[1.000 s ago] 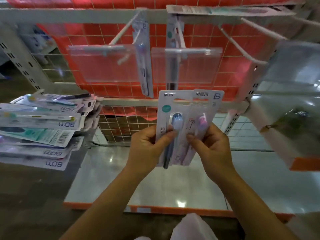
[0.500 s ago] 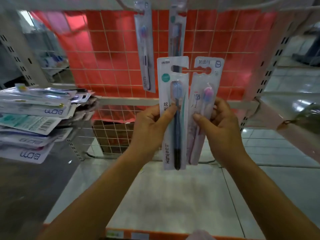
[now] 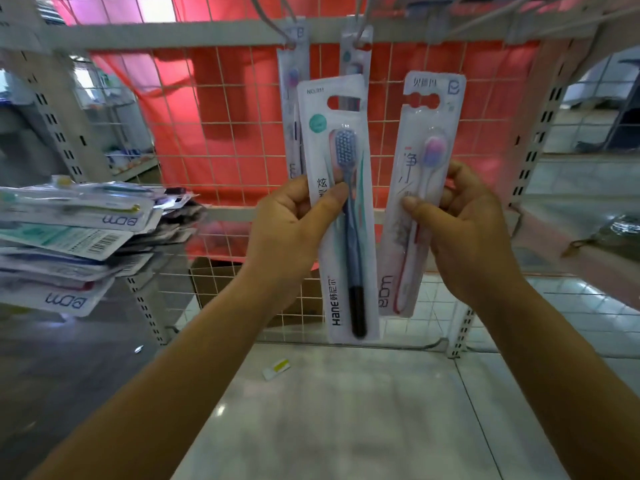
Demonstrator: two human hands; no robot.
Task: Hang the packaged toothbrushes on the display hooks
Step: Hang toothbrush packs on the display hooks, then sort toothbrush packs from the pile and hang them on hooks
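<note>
Head view: a person's left hand (image 3: pixel 291 230) pinches a blue toothbrush pack (image 3: pixel 349 258) upright, thumb across its front. The right hand (image 3: pixel 464 230) grips a pink toothbrush pack (image 3: pixel 412 168) just beside it. Behind the hands stands a red-backed wire grid (image 3: pixel 225 133). Two hung packs (image 3: pixel 292 98) dangle from hooks (image 3: pixel 284 29) above them. A stack of packs (image 3: pixel 69 237) lies left of the left hand, with a glossy pale surface (image 3: pixel 346 410) below.

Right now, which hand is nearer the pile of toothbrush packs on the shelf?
Left. The left hand is right of the pile; the right hand is farther right.
</note>
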